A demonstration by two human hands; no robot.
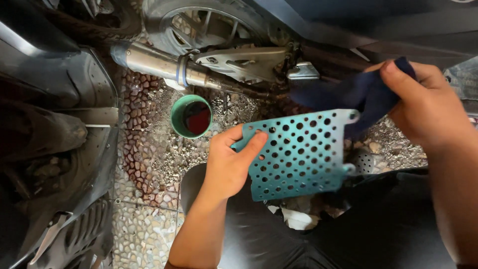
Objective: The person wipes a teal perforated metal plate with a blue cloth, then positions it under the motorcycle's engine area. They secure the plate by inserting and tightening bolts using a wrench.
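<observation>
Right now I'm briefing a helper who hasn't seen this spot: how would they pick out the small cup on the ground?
Find the silver exhaust pipe running under the rear wheel. Just below it, on the pebbled ground, stands the green cup, left of the perforated teal plate. It is the only round open container there, with dark reddish liquid inside.

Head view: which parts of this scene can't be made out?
- Teal perforated metal plate: left edge covered by the left hand.
- Dark blue cloth: partly bunched inside the right hand.
- Green cup: contents dark, unidentifiable.
- Wheel: cut off by the top edge.
</observation>
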